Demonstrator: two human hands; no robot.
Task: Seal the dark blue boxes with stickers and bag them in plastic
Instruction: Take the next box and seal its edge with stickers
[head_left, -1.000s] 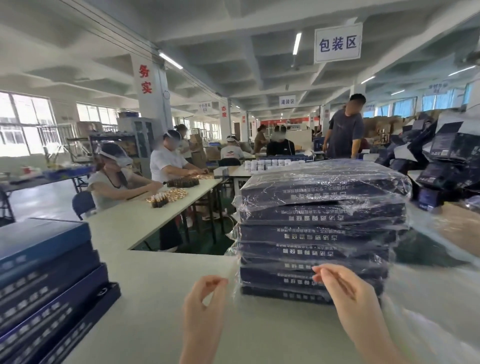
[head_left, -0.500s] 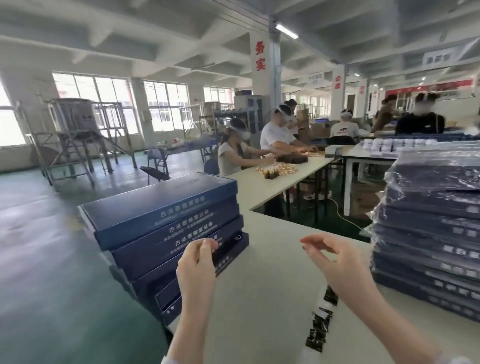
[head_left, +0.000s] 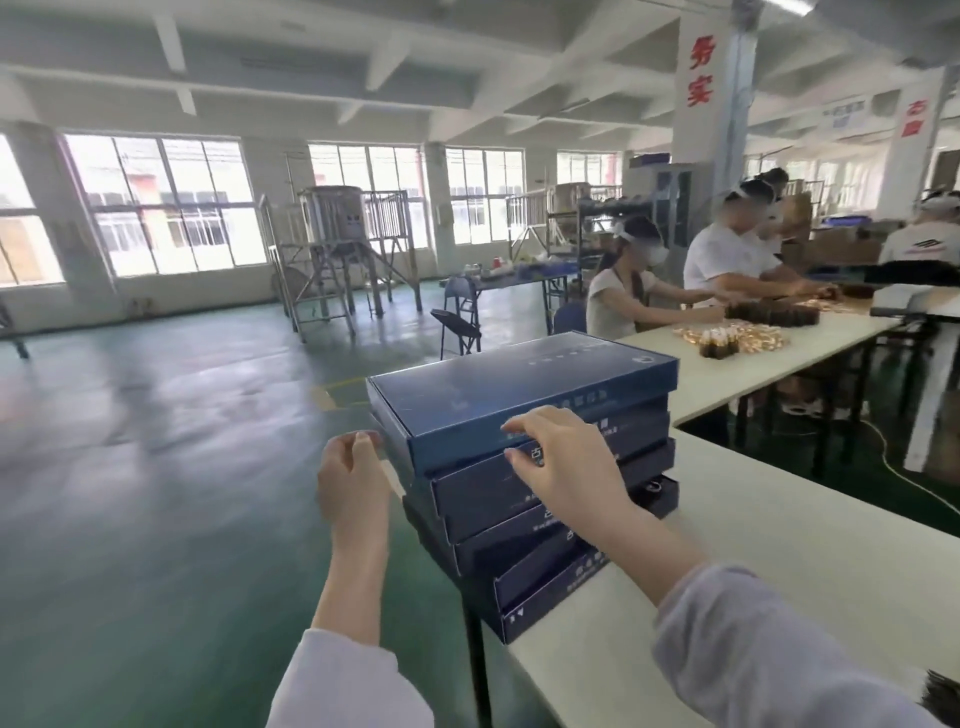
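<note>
**Both hands at the blue stack on the desk corner**

The dark blue boxes (head_left: 478, 499) sit in an untidy stack at the near corner of the white desk (head_left: 779, 561), each one skewed against the one below; they are flat and wide, with pale lettering along their side faces; the top box (head_left: 519, 387) has a glossy lid that catches the window light, faint print across it and a small round logo (head_left: 642, 359) by its far right corner.

The right hand (head_left: 566, 467) is raised against the long side of the stack; its fingers (head_left: 530, 422) are loosely bent and spread, the tips at the top box's side face, closed round nothing. The left hand (head_left: 353, 478) is at the stack's left end, just beside the top box's corner; its fingers (head_left: 363, 439) are curled toward the thumb, and I cannot tell whether they hold anything; a pale strip (head_left: 392, 475) shows between that hand and the boxes.

Beyond, seated people (head_left: 623, 301) work at a further desk (head_left: 753, 364); the floor (head_left: 182, 467) is green.
</note>
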